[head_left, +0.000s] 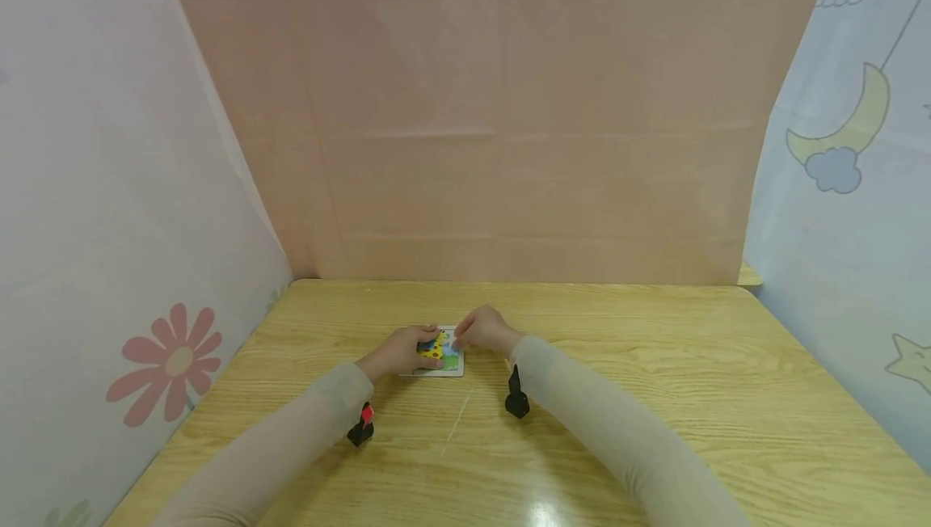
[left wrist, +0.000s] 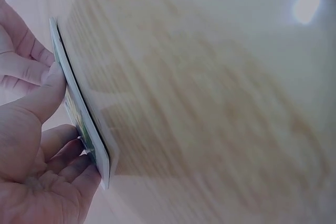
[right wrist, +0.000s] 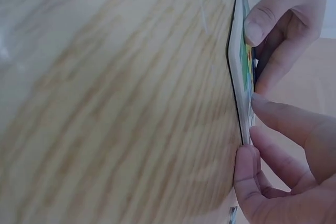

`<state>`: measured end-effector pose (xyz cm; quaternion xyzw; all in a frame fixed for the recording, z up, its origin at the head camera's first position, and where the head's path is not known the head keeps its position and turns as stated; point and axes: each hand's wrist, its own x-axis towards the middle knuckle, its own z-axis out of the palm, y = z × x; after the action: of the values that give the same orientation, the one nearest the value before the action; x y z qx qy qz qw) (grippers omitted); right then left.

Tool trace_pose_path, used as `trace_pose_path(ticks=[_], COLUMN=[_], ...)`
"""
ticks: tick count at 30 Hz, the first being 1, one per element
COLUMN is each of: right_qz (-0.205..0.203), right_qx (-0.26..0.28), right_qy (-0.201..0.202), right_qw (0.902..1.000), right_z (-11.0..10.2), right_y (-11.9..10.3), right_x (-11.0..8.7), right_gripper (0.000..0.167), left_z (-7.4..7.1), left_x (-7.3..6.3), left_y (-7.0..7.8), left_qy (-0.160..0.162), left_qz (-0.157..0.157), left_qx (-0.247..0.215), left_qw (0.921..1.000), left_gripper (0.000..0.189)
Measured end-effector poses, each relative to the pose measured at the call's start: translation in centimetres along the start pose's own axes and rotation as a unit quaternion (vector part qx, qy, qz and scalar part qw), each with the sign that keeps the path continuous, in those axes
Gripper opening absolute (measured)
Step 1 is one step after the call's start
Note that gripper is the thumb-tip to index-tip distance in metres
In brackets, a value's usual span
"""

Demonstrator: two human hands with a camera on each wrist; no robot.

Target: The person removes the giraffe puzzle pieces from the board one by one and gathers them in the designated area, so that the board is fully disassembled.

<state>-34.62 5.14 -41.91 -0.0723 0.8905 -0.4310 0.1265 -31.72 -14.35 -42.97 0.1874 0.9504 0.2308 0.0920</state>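
Observation:
A flat, white-edged picture board (head_left: 452,369) with a yellow spotted giraffe lies on the wooden table. My left hand (head_left: 400,352) grips its left side, its thumb near the front and its fingers farther back, covering part of the picture. Seen from the left wrist, the thumb (left wrist: 52,90) and bent fingers (left wrist: 65,145) meet the picture side. My right hand (head_left: 486,329) bends over the board's right edge. In the right wrist view its index fingertip (right wrist: 261,102) touches the picture while the thumb (right wrist: 245,167) is at the board's end.
Light wood table (head_left: 618,349) surrounds the board. A brown sheet (head_left: 509,123) hangs behind it, with printed pale sheets at the left (head_left: 94,187) and right (head_left: 836,268). Dark wrist devices hang below the left (head_left: 360,428) and right (head_left: 517,404) sleeves.

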Motion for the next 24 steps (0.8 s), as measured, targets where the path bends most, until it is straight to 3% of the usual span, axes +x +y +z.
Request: trace_pose_path(ticks=[11,24], right_qz=[-0.026,-0.036], right_qx=[-0.056,-0.045], right_qy=[0.000,-0.007], right_qw=[0.9981,0.9983], right_z=[0.55,0.54], right_y=[-0.32,0.00], right_x=[-0.60,-0.55], right_gripper=[0.012,0.014], left_z=[-0.07,-0.17], left_x=[-0.08,-0.03], left_y=[0.13,0.24], left_qy=[0.000,-0.002], left_qz=[-0.007,-0.003], left_qx=[-0.005,-0.015], left_qw=[1.0000,0.9999], left_gripper=[0.069,0.067])
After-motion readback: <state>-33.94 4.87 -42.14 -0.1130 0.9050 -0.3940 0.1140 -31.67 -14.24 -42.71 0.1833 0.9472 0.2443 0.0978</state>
